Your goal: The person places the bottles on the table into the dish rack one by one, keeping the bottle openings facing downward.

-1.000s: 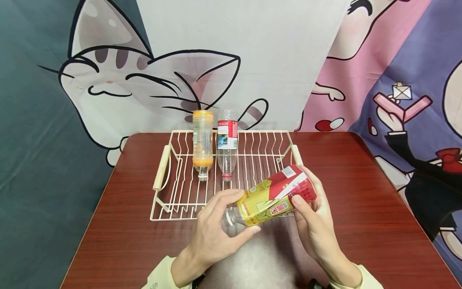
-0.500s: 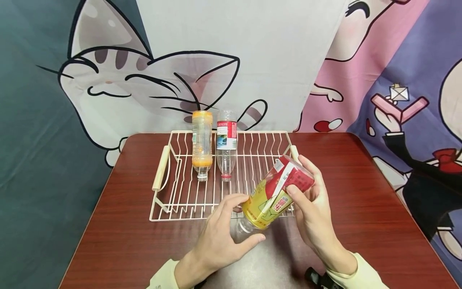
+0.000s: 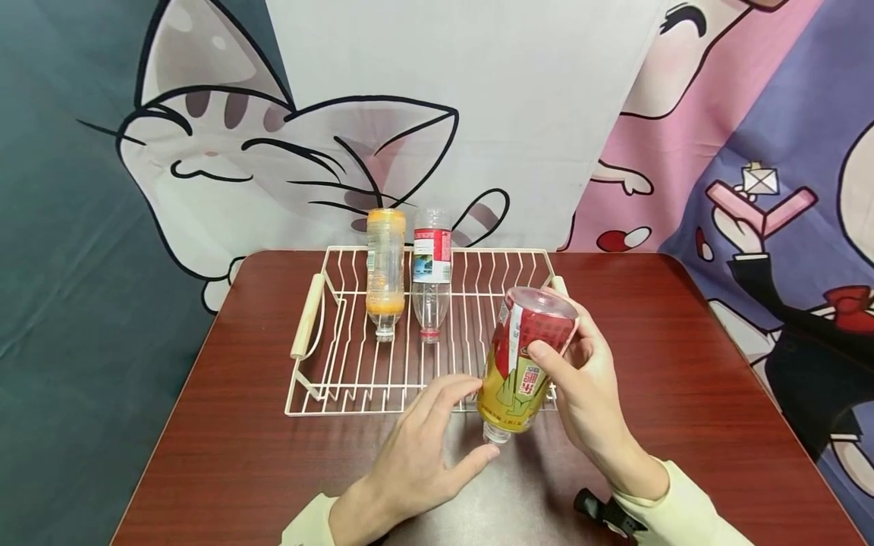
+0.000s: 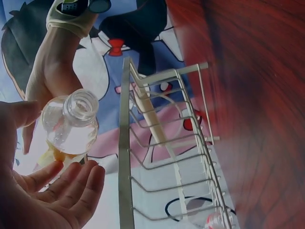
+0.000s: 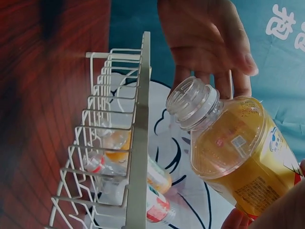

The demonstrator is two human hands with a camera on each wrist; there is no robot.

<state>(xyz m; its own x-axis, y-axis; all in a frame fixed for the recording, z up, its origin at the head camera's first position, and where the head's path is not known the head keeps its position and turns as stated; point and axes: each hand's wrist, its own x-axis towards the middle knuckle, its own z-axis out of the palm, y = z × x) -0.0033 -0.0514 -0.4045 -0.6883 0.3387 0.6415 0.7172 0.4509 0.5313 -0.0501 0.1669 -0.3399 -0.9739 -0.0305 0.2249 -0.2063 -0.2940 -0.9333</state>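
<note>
My right hand (image 3: 590,387) grips a capless clear plastic bottle (image 3: 526,356) with a red and yellow label, near its base. The bottle is tipped neck down above the table, in front of the rack. Its open mouth shows in the left wrist view, where the bottle neck (image 4: 81,107) points toward the camera. My left hand (image 3: 416,459) is beside the bottle's neck end, fingers extended and thumb apart, fingertips right at the label's lower edge. In the right wrist view the left hand (image 5: 209,43) appears behind the bottle neck.
A cream wire dish rack (image 3: 341,379) with wooden handles stands on the red-brown table (image 3: 225,455). Upside down in it lean an orange-banded bottle (image 3: 385,265) and a clear bottle (image 3: 432,265) with a red and white label. A cartoon cloth (image 3: 532,114) hangs behind.
The right hand has turned the bottle from nearly sideways to steeply neck down. My left hand's fingers have come off the neck and now stand spread beside it.
</note>
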